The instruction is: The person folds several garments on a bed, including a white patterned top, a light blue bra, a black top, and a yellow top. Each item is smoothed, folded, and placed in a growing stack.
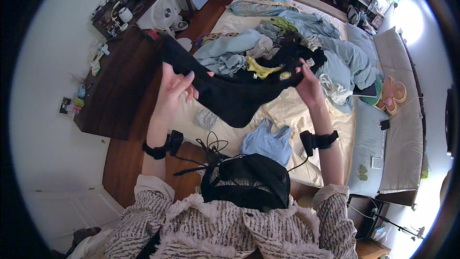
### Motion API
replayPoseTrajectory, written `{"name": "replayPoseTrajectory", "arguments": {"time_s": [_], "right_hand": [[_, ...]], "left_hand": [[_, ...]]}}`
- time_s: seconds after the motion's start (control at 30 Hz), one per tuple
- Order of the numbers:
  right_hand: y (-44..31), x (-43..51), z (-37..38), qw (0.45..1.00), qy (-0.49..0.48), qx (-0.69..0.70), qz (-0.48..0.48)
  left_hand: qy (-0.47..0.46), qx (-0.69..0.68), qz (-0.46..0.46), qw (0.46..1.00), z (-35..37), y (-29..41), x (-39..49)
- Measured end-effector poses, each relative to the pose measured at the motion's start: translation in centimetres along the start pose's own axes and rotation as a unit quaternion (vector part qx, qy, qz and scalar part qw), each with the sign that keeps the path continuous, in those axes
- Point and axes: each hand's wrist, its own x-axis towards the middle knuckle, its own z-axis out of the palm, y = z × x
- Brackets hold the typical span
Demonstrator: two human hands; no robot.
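A black cloth garment hangs stretched between my two hands above the bed. My left hand grips its left part, and one end of the cloth reaches up past that hand. At the garment's right end, my right hand pinches the fabric. Below it, a light blue tank top lies spread on the cream bed sheet, with a crumpled grey cloth to its left. Beyond my hands is a pile of mixed clothes, including a yellow cloth and a white cloth.
A blue blanket lies bunched under the pile. Pillows and a flower-shaped cushion line the bed's right side. To the left stand a dark wooden cabinet and a white fan. A black bag hangs at my chest.
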Motion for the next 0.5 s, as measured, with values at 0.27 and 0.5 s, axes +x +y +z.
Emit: {"name": "replayPoseTrajectory", "arguments": {"time_s": [0.27,0.5], "right_hand": [[-2.7,0.8,0.0,0.97,0.089,-0.182,0.132],[-2.7,-0.5,1.4,0.999,0.04,0.003,0.006]], "left_hand": [[0.067,0.062,0.048,0.995,-0.6,1.8,-0.4],[0.026,0.112,0.053,0.992,0.2,2.9,-1.8]]}}
